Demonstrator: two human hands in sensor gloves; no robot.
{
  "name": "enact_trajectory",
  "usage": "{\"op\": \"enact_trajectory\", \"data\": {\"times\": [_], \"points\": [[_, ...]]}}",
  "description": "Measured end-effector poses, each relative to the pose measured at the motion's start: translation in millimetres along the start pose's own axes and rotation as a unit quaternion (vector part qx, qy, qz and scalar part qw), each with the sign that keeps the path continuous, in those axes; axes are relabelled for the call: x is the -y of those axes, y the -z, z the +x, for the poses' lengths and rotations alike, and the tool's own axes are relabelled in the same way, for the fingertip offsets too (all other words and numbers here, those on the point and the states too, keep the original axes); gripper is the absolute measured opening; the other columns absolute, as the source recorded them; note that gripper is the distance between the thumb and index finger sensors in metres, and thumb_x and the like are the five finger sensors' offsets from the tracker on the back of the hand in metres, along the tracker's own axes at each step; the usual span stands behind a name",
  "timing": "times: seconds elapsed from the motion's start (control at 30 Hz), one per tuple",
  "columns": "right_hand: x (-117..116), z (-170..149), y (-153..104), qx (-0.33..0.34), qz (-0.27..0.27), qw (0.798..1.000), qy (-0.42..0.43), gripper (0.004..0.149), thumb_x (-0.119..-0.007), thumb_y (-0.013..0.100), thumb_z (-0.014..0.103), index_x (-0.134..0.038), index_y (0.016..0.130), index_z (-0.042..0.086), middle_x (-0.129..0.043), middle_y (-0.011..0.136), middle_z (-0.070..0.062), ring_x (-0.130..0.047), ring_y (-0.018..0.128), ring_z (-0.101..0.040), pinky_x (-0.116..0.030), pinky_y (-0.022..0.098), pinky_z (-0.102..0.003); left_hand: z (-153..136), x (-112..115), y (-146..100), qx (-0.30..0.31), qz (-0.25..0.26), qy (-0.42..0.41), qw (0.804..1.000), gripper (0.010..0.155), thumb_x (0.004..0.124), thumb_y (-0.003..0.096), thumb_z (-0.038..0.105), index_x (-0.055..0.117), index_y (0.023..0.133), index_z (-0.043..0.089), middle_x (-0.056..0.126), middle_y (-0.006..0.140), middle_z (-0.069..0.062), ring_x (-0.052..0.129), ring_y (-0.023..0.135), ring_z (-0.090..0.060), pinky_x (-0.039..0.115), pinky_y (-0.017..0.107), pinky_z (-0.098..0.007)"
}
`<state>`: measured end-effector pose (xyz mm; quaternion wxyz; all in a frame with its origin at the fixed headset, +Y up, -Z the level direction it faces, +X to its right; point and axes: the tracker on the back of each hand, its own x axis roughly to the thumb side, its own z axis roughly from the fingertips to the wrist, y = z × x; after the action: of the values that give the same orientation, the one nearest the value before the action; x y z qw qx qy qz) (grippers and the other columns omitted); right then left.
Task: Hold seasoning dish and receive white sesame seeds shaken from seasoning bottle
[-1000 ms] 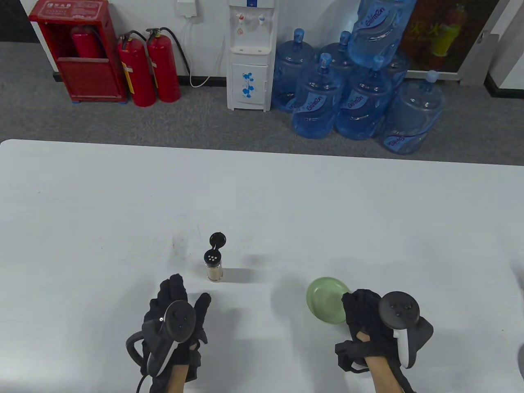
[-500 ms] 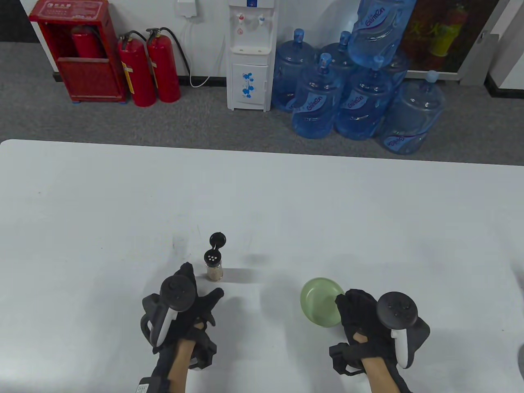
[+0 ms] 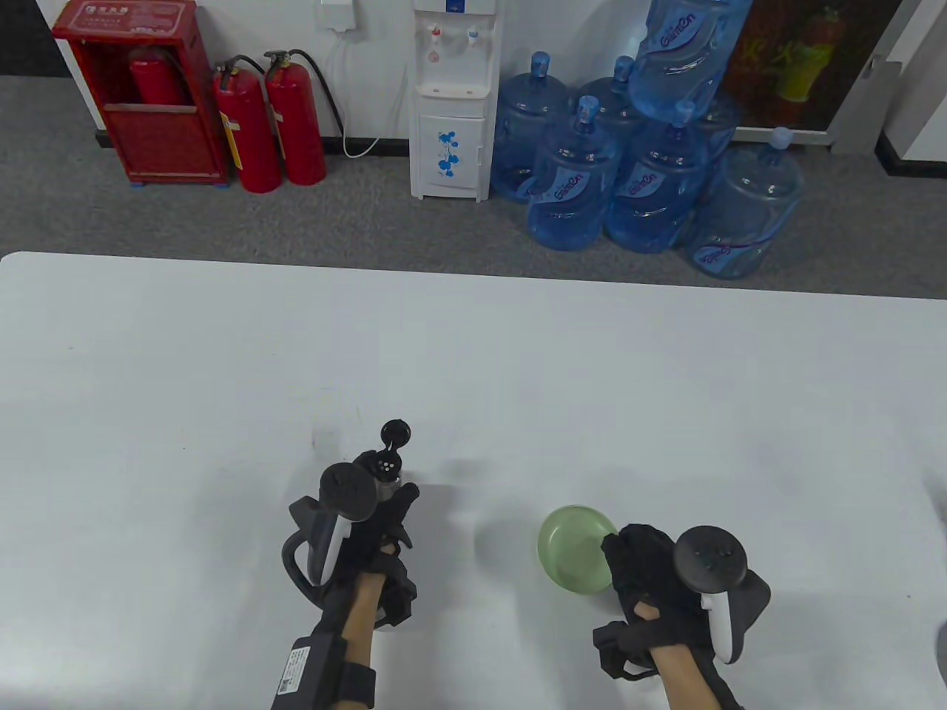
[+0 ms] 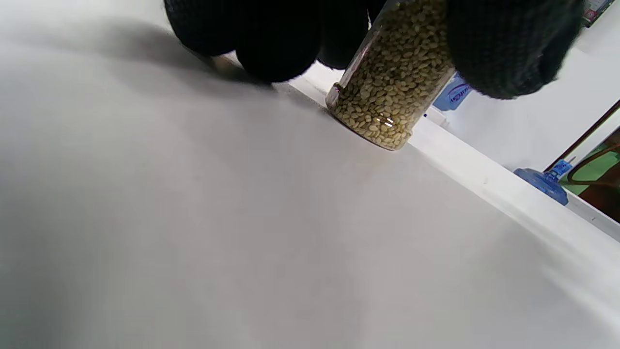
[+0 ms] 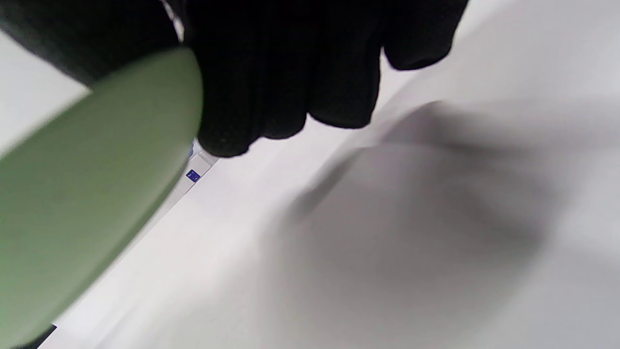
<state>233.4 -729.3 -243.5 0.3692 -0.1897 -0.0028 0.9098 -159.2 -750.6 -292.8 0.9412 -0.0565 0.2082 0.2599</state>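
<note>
bare table (image 3: 518, 355) beyond (far side)

— Is anything showing readable lettering?
— The big blue translucent plastic water jugs (image 3: 573, 188) stacked on the grey floor are carrying a purple slanted brand reading roughly "GaimRin"; the spelling is staying uncertain.
— And the red metal fire cabinet (image 3: 140, 92)?
— Its white top plate (image 3: 126, 9) is showing characters too small to read.
</note>
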Motion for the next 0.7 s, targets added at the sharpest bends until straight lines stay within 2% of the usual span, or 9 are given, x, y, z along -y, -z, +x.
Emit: {"op": "enact_trajectory", "data": {"times": [0.13, 0.27, 0.37, 0.47, 0.57, 0.7], "points": [[0.4, 0.2, -0.8, 0.007, -0.006, 1.000, -0.006, 0.040, -0.087, 0.042, 0.051, -0.096, 0.066, 0.019, -0.085, 0.091, 0.003, -0.085, 0.087, -0.025, -0.060, 0.074, -0.052, 0.1, -3.3, -9.3, 0.040, 0.020, -0.015, 0.999, 0.069, 0.089, 0.0424, 0.060, 0.059, 0.102, 0.041, 0.073, 0.104, 0.015, 0.090, 0.078, -0.015, 0.076, 0.065, -0.039], [-4.5, 0.0, -2.3, 0.002, 0.004, 1.000, -0.005, 0.040, -0.087, 0.042, 0.051, -0.096, 0.066, 0.020, -0.085, 0.091, 0.003, -0.085, 0.087, -0.025, -0.061, 0.074, -0.051, 1.6, -11.4, -35.8, 0.111, 0.117, -0.051, 0.986, 0.068, 0.097, 0.0360, 0.053, 0.073, 0.097, 0.036, 0.082, 0.097, 0.010, 0.091, 0.077, -0.023, 0.075, 0.063, -0.046], [-8.5, 3.1, -4.8, 0.008, 0.001, 1.000, -0.012, 0.040, -0.087, 0.042, 0.052, -0.096, 0.065, 0.020, -0.085, 0.091, 0.004, -0.085, 0.086, -0.024, -0.061, 0.074, -0.051, 5.6, -17.6, -58.2, 0.161, 0.132, -0.044, 0.977, 0.068, 0.097, 0.0375, 0.052, 0.073, 0.100, 0.036, 0.079, 0.098, 0.009, 0.085, 0.084, -0.025, 0.071, 0.067, -0.049], [-14.9, 8.3, -9.3, 0.014, 0.010, 1.000, -0.007, 0.040, -0.088, 0.042, 0.053, -0.095, 0.063, 0.020, -0.085, 0.091, 0.005, -0.085, 0.087, -0.024, -0.061, 0.074, -0.050, 13.9, -17.6, -81.7, 0.225, 0.168, 0.003, 0.960, 0.069, 0.097, 0.0380, 0.050, 0.072, 0.101, 0.039, 0.077, 0.098, 0.009, 0.082, 0.092, -0.028, 0.068, 0.072, -0.053], [-25.7, 12.8, -13.1, 0.014, 0.039, 0.999, 0.000, 0.040, -0.088, 0.042, 0.054, -0.095, 0.062, 0.020, -0.084, 0.091, 0.006, -0.084, 0.087, -0.023, -0.061, 0.074, -0.050, 31.0, -13.5, -106.1, 0.289, 0.231, 0.101, 0.923, 0.068, 0.099, 0.0368, 0.050, 0.073, 0.099, 0.041, 0.076, 0.098, 0.009, 0.086, 0.090, -0.027, 0.071, 0.071, -0.053], [-35.6, 17.5, -14.7, 0.023, 0.048, 0.998, -0.024, 0.041, -0.087, 0.042, 0.054, -0.094, 0.062, 0.019, -0.084, 0.091, 0.006, -0.084, 0.087, -0.023, -0.060, 0.074, -0.050, 55.7, -3.5, -136.1, 0.358, 0.319, 0.216, 0.851, 0.067, 0.100, 0.0360, 0.049, 0.073, 0.097, 0.046, 0.074, 0.099, 0.009, 0.084, 0.091, -0.026, 0.069, 0.071, -0.052]]}}
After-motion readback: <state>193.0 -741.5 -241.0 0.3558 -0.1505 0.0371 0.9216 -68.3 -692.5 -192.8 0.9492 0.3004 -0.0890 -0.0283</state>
